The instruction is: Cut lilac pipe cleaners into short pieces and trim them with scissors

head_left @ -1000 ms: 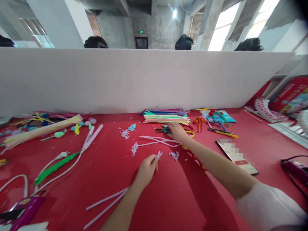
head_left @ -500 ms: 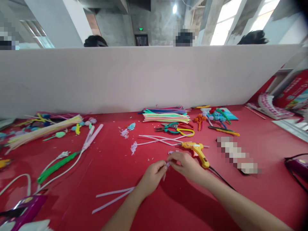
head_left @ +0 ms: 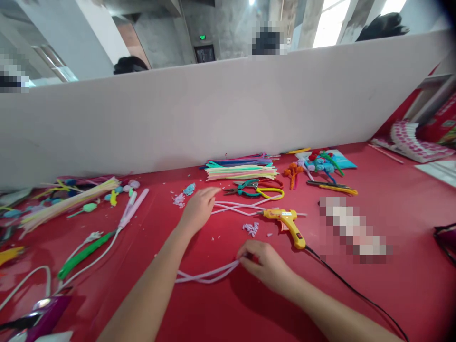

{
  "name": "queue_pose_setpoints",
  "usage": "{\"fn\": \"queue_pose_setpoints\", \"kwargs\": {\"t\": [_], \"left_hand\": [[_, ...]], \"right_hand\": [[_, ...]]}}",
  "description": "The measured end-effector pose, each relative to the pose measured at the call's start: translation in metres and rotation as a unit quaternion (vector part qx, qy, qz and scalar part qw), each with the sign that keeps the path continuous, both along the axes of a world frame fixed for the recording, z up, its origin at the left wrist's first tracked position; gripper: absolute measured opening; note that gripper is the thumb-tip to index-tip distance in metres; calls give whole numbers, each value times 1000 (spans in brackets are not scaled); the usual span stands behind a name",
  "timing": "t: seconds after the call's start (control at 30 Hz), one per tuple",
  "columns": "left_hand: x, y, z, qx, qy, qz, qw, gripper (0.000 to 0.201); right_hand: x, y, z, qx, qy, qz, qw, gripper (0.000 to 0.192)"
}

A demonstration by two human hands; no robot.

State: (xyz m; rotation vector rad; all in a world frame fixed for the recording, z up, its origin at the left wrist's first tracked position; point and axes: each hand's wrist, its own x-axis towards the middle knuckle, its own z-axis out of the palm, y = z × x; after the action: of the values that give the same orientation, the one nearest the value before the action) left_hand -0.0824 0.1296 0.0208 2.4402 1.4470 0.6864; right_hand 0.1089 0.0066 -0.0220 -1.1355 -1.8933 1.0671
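One left hand (head_left: 198,209) and one right hand (head_left: 266,264); apparently two lilac stems (head_left: 213,272) in the right, though the grip hides their ends; one yellow glue gun (head_left: 280,215). One white partition (head_left: 213,109); one green sign (head_left: 203,37); four people's heads (head_left: 130,64).

The left forearm (head_left: 155,278) hides part of the held lilac stems (head_left: 210,277), and pixelation masks a flat object (head_left: 352,225).

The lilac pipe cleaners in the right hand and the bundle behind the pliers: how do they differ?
The lilac pipe cleaners are few and one colour; the bundle has many, in several colours. The lilac ones cross and bow; the bundle's lie roughly parallel. The right hand holds the lilac ones; the bundle rests on the table. Both look slender.
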Motion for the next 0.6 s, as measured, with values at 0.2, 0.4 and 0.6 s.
{"fn": "queue_pose_setpoints", "kwargs": {"t": [0.2,0.4,0.6], "left_hand": [[15,78,-46,12,195,-14,981,48],[20,90,-68,-21,225,21,974,54],[-13,81,-72,-60,251,92,962,73]], "right_hand": [[-4,-7,-6,57,-46,50,996,18],[-1,-9,-2,63,-76,64,993,17],[-1,-9,-1,70,-84,70,992,18]]}}
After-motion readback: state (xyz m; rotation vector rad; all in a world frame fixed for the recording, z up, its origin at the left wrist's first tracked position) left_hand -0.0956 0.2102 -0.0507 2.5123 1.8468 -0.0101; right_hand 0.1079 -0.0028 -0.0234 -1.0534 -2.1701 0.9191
